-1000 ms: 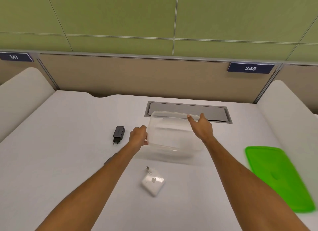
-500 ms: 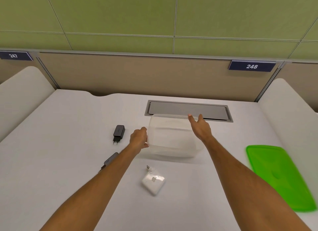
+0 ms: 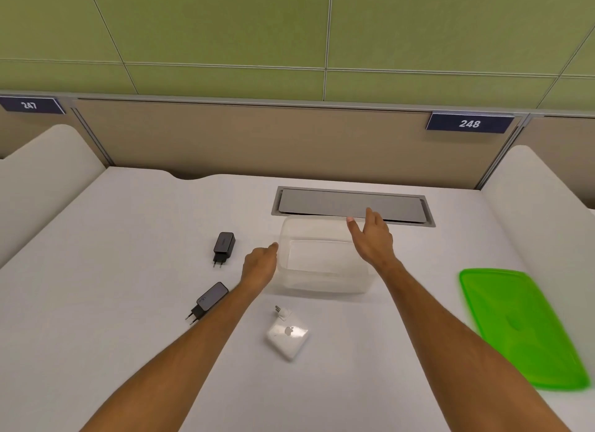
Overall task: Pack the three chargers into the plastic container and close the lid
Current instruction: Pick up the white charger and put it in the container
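our left hand [image 3: 259,264] has its fingers loosely curled and gripping nothing, fingertips just beside the left wall of the plastic container [image 3: 323,256]; our right hand [image 3: 373,236] is spread flat at its right rim, holding nothing either. the container sits on the white desk [image 3: 128,303], empty, lid off. we judge it light, thin-walled and a little slippery, best steadied at the rim with both hands. we count three chargers, all still outside: a black charger [image 3: 224,246] left of the container, a grey charger [image 3: 211,298] near-left of it, a white charger [image 3: 287,335] just in front. these look small, rigid and easy to pinch by the body. one green lid [image 3: 518,328] lies well right of the container.
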### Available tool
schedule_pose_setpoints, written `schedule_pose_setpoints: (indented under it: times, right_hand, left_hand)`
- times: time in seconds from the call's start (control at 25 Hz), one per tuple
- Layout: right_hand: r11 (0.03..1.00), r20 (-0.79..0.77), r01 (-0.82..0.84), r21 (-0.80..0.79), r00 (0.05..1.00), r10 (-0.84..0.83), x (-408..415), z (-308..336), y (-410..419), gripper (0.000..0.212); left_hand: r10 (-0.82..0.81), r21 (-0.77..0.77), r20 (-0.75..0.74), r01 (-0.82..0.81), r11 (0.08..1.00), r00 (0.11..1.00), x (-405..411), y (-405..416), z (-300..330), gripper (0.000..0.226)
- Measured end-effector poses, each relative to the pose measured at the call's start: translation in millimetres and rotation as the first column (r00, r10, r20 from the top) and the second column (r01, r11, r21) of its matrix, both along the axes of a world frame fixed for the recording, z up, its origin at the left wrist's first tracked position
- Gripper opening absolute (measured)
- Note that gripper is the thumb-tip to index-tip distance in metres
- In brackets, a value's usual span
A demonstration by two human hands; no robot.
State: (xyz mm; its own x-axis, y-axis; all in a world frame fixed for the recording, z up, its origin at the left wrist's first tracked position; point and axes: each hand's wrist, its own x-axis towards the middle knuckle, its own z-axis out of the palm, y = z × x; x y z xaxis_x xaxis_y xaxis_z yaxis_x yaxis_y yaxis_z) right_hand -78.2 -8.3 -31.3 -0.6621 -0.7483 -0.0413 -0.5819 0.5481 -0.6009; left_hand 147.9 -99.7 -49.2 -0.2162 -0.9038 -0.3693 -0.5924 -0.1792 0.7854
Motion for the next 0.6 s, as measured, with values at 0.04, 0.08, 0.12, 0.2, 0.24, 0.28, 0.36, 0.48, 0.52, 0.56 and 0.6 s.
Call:
schedule_pose_setpoints:
  times: [0.04, 0.08, 0.12, 0.2, 0.24, 0.28, 0.36, 0.48, 0.52, 0.56, 0.6]
  right_hand:
    - [0.999, -0.046, -0.032, -0.017, 0.998, 0.031, 5, 3, 0, 0.071]
    - [0.997, -0.087, -0.063, -0.032, 0.994, 0.06, 10, 6, 1, 0.07]
    - [0.995, -0.125, -0.09, -0.044, 0.989, 0.084, 17, 9, 3, 0.069]
    - [0.991, -0.188, -0.127, -0.051, 0.975, 0.115, 33, 11, 9, 0.067]
    - [0.988, -0.208, -0.144, -0.048, 0.969, 0.131, 42, 12, 13, 0.066]
    - [0.985, -0.228, -0.165, -0.044, 0.962, 0.15, 51, 13, 17, 0.065]
    - [0.976, -0.28, -0.212, -0.044, 0.941, 0.192, 70, 15, 25, 0.063]
    - [0.944, -0.403, -0.33, -0.017, 0.866, 0.295, 103, 18, 39, 0.059]
    - [0.924, -0.446, -0.382, 0.004, 0.827, 0.343, 114, 18, 45, 0.057]
    - [0.902, -0.481, -0.431, 0.022, 0.786, 0.387, 125, 15, 51, 0.055]
    - [0.881, -0.508, -0.472, 0.04, 0.75, 0.425, 135, 11, 56, 0.053]
  left_hand:
    - [-0.043, -0.059, 0.009, 0.044, 0.997, 0.999, 5, 5, -4, 0.043]
    - [-0.091, -0.12, 0.022, 0.093, 0.988, 0.996, 12, 9, -10, 0.043]
    - [-0.136, -0.181, 0.063, 0.146, 0.973, 0.989, 19, 14, -18, 0.041]
    - [-0.217, -0.292, 0.197, 0.268, 0.918, 0.956, 36, 21, -33, 0.039]
    - [-0.247, -0.328, 0.249, 0.322, 0.888, 0.936, 43, 25, -41, 0.038]
    - [-0.272, -0.349, 0.277, 0.36, 0.865, 0.922, 50, 29, -48, 0.038]
    - [-0.306, -0.37, 0.308, 0.41, 0.834, 0.901, 63, 36, -61, 0.038]
    - [-0.368, -0.365, 0.403, 0.516, 0.775, 0.838, 79, 42, -79, 0.043]
    - [-0.388, -0.362, 0.43, 0.549, 0.753, 0.815, 84, 43, -83, 0.045]
    - [-0.404, -0.364, 0.447, 0.575, 0.733, 0.798, 88, 44, -87, 0.046]
    - [-0.419, -0.369, 0.457, 0.595, 0.714, 0.785, 90, 45, -89, 0.047]
